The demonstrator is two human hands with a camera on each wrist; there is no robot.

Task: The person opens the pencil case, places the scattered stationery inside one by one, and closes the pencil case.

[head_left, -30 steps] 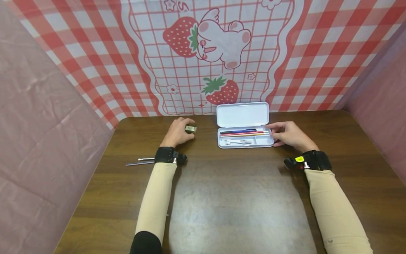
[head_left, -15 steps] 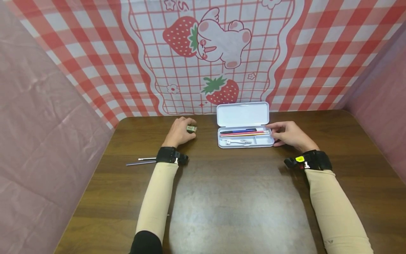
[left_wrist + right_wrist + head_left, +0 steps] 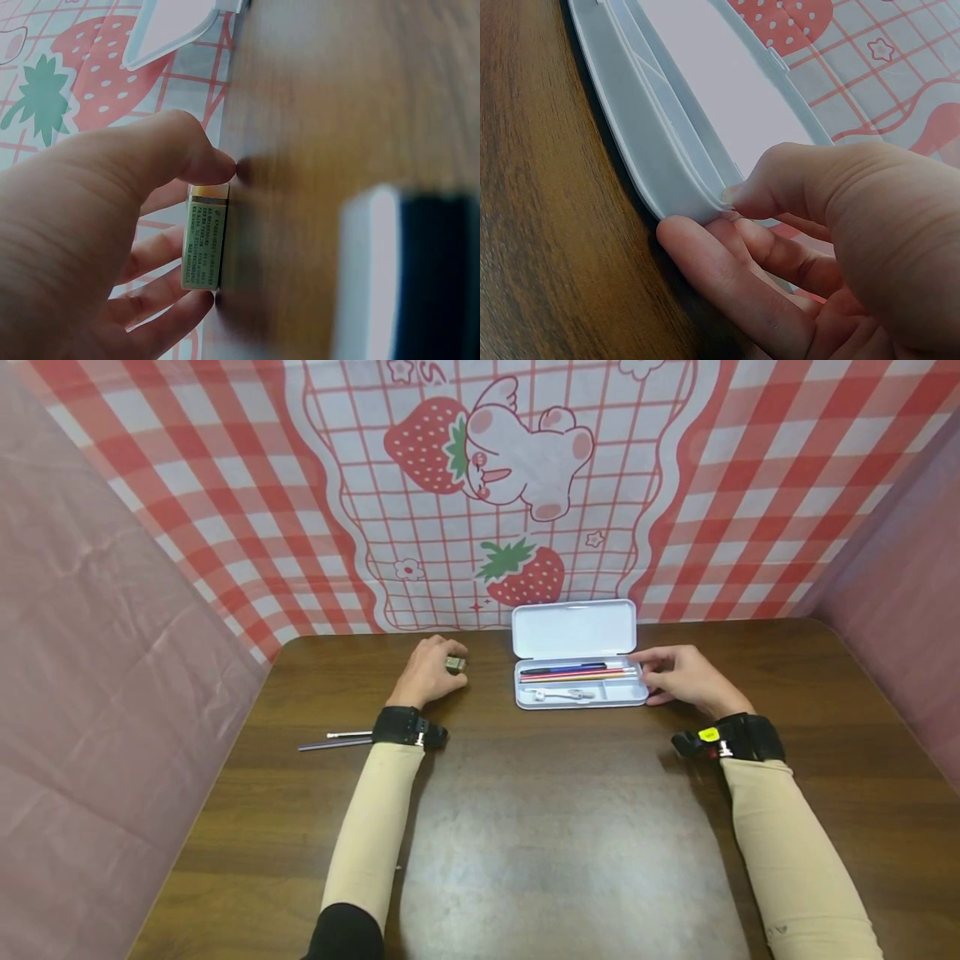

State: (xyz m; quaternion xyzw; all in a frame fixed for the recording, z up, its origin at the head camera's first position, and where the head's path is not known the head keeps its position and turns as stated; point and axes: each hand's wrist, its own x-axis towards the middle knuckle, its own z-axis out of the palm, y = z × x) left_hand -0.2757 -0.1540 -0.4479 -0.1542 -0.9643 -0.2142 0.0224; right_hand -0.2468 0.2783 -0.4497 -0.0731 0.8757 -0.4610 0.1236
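Seemingly for packing, the left hand [image 3: 424,675] curls half-closed around the eraser [image 3: 203,244], the right hand [image 3: 688,679] pinches the pencil case [image 3: 573,631], and carrying toward three o'clock seems needed.

Near the back edge of the table [image 3: 555,827], before the cloth [image 3: 435,568], lies the pencil case [image 3: 624,695], its lid [image 3: 573,631] raised behind. Pens and pencils [image 3: 570,673] lie in its rear compartment, the compass [image 3: 562,695] front left. The right hand [image 3: 686,679] is at its right end; well left, the eraser [image 3: 204,244] sits between the left hand's [image 3: 426,670] thumb and fingers. Farther left and nearer lie two rods [image 3: 322,747].
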